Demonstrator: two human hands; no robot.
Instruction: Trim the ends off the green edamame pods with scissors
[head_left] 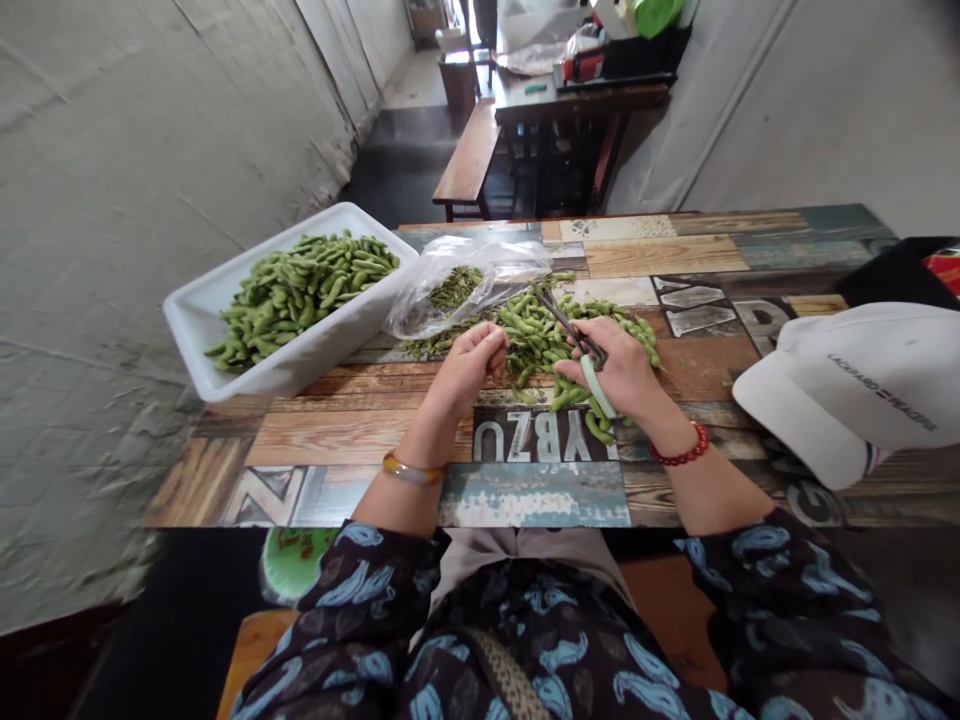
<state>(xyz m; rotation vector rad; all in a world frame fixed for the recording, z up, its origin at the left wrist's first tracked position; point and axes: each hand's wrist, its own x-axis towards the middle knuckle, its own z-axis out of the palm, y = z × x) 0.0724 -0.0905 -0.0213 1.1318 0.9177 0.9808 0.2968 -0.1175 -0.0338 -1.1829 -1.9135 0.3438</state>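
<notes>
My right hand [616, 368] is wrapped round a pair of scissors [592, 378] with a pale green handle, blades pointing up and left over a heap of green pods [525, 325]. My left hand [474, 362] is closed at the heap's left edge, its fingertips pinched together; what they hold, if anything, is too small to name. Behind my left hand lies a clear plastic bag [420, 300] with small green trimmings [456, 288] in it. More pods [300, 290] fill much of a white tub [196, 352] at the left.
A white cap [847, 375] lies on the patterned table [337, 435] at the right, beside a dark item with red. Beyond the table stand a wooden bench [471, 150] and another table [585, 100] loaded with things. A wall runs along the left.
</notes>
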